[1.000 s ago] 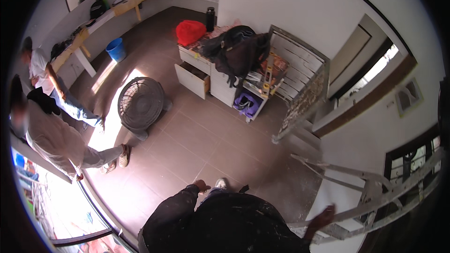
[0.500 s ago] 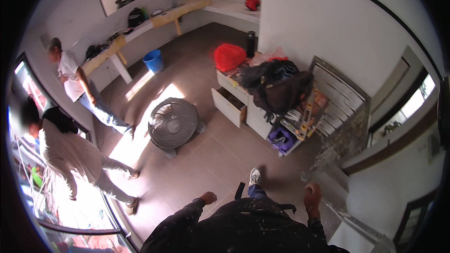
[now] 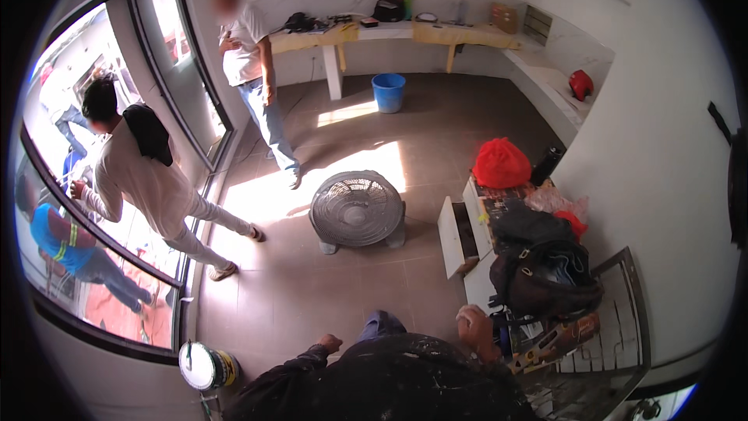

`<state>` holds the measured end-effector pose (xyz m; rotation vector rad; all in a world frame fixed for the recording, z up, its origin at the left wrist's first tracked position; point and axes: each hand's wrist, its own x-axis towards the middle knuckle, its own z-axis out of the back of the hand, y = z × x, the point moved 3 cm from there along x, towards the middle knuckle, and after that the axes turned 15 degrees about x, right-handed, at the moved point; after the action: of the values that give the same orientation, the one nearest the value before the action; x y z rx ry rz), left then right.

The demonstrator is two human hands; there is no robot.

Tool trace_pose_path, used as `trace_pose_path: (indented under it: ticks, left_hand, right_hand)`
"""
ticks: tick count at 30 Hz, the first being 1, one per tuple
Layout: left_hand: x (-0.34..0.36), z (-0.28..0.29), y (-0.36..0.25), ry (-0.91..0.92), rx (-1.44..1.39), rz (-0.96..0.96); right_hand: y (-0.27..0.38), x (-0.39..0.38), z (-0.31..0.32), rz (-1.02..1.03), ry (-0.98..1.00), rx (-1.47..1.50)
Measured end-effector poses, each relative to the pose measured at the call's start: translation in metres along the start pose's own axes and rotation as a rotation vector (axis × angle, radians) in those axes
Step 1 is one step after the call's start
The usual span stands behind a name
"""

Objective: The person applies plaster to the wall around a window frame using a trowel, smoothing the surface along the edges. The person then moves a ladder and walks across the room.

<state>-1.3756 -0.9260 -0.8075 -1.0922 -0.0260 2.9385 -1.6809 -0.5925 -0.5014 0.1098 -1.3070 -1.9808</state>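
Observation:
My left hand [image 3: 331, 342] hangs low in front of my dark, paint-specked clothing, its fingers curled in and nothing visible in them. On the other side my right hand [image 3: 477, 333] is raised with closed fingers. A pale patch shows at its top, and what it holds, if anything, is too small to make out. Nearest to that hand stands a white drawer cabinet [image 3: 477, 290] with one drawer [image 3: 452, 239] pulled out. A black bag [image 3: 545, 277] lies on top of it, gaping. Beside my right hand lie tools, among them a yellow level [image 3: 538, 353].
A large floor fan [image 3: 354, 210] stands ahead, with a blue bucket [image 3: 388, 93] beyond. At left are two people, one by the glass door [image 3: 117, 226], one farther back [image 3: 248, 47]. A paint pail [image 3: 206, 366] sits lower left. A metal grille [image 3: 623, 320] leans at right.
My view has swung left, so the fan and cabinet sit farther right in the picture. The cabinet is now close to my right hand, and the paint pail has come into view.

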Motion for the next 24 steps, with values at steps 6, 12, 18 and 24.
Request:
trace_pose_path:
  ticks: [6, 12, 18, 24]
  left_hand:
    - [0.059, 0.062, -0.014, -0.06, -1.123, 0.403]
    - [0.153, 0.153, 0.102, -0.076, -0.914, 0.275]
    - [0.224, 0.27, 0.212, -0.174, -1.207, 0.259]
    - [0.224, 0.299, 0.273, -0.41, -1.407, 0.616]
  right_hand:
    - [-0.038, 0.189, 0.032, 0.072, -0.146, 0.122]
    - [-0.095, 0.316, 0.043, 0.061, -0.245, 0.106]
    - [-0.221, 0.436, 0.131, -0.111, -0.557, -0.056]
    - [-0.374, 0.558, 0.257, -0.49, -0.593, 0.17]
